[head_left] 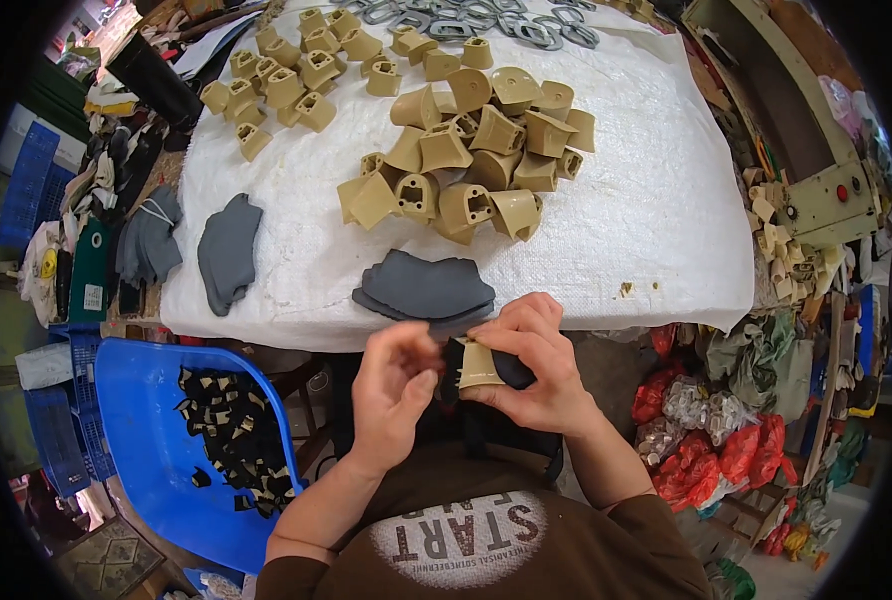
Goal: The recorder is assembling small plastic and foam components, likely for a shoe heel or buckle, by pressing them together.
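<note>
My right hand (548,372) grips a tan shoe heel (480,367) just beyond the table's near edge, thumb below and fingers above. A dark cover piece is wrapped partly around this heel, showing on both its left and right sides. Close by on the left, my left hand (391,395) is raised with nothing in it, its fingers loosely bent, apart and a little blurred. On the table edge in front of both hands lies a small stack of dark grey cover pieces (426,284).
Bare tan heels (501,130) are heaped on the white-covered table (656,220), with grey rings (536,32) behind. More dark cover pieces (229,255) lie at the left. A blue tub (156,470) holds many dark-covered heels. Red bags (691,470) crowd the lower right.
</note>
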{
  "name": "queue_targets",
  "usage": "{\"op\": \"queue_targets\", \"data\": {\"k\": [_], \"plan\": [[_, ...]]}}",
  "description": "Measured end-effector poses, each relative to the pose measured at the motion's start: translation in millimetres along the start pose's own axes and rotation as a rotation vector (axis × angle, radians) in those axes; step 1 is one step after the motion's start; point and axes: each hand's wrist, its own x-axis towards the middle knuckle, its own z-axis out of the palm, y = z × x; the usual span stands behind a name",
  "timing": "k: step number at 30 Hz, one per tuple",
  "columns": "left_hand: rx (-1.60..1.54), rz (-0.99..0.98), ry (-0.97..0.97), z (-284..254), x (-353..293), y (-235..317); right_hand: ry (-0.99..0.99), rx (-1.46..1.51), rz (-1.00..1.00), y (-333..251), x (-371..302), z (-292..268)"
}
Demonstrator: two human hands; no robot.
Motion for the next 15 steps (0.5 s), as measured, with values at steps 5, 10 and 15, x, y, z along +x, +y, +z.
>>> {"op": "queue_targets", "data": {"k": [5,10,15], "plan": [[0.477,0.366,-0.085,-11,-10,-6,-0.006,0.031,0.024,0,-2,0],[0.674,0.696,-0.126,-3,0,-1,0.036,0.169,0.081,-5,-5,5],[0.809,0.796,-0.172,0,2,4,-0.091,0.222,0.046,-7,-5,4]]}}
